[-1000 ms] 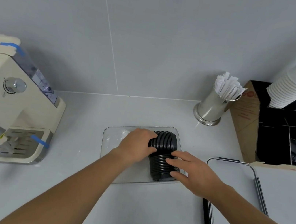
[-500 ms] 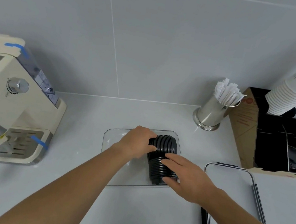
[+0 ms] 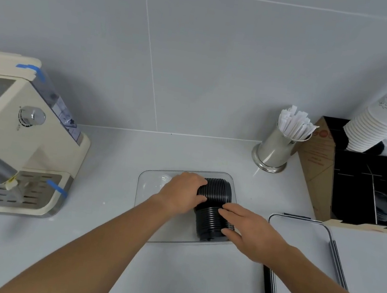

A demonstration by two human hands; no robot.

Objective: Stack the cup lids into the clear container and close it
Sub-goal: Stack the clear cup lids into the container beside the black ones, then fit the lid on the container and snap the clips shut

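A stack of black cup lids (image 3: 212, 214) lies on its side in the right half of the clear container (image 3: 148, 189) on the counter. My left hand (image 3: 181, 192) grips the far left part of the stack from above. On the near right part rests my right hand (image 3: 247, 229), fingers curled over the lids. The container's clear lid (image 3: 295, 262), with dark clips on its sides, lies flat on the counter to the right, apart from the container.
A cream coffee machine (image 3: 18, 135) stands at the left. At the back right are a steel cup of wrapped straws (image 3: 280, 144) and a cardboard box (image 3: 357, 183) with black compartments. White paper cups (image 3: 382, 117) lean over the box.
Both hands stayed on the lid stack; the right hand slid slightly inward along it. The stack has barely shifted in the container. The head camera tilted a little.
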